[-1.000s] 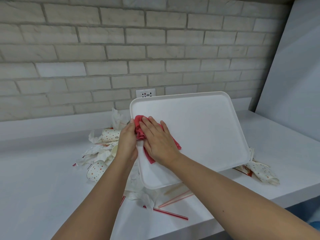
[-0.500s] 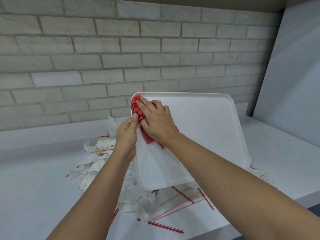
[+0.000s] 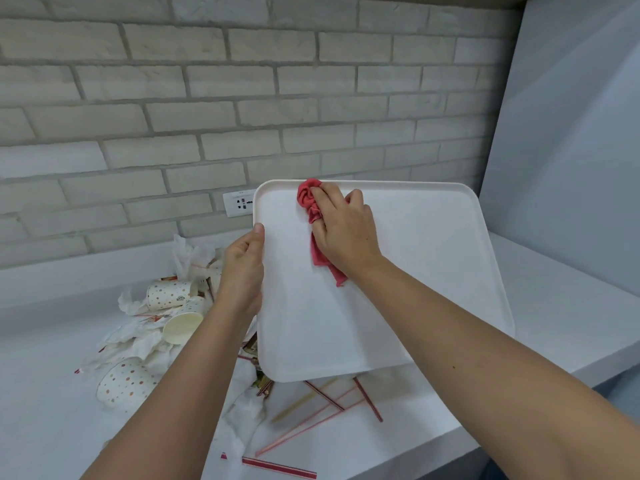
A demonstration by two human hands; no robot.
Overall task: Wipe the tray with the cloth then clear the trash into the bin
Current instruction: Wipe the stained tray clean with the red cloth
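The task stands in its first half, with the wiping under way and none of the clearing begun. The white rectangular plastic tray [image 3: 415, 271] is held off the white bench [image 3: 52, 410], tilted up with its face toward the person and its lower edge above the litter. The left hand [image 3: 242, 271] grips the tray's left rim, thumb on the front and fingers out of sight behind. The right hand [image 3: 346, 230] presses the bunched red cloth [image 3: 308, 202] against the tray's upper left area, just below the top rim, its fingers curled over the fabric while a tail of cloth hangs below the palm. The bare parts of the tray show no visible marks, though how much of its face has been covered cannot be judged from this view.

All of the trash lies on the bench: white paper cups with coloured dots [image 3: 166, 294] on their sides, crumpled white tissues [image 3: 138, 341], red-and-white striped straws [image 3: 278, 467] and thin pale sticks [image 3: 311, 424] spread below the tray. The bin is not in view. What is left, by this reading, is finishing the wipe, setting the tray and cloth down, then gathering every piece of litter into the bin.
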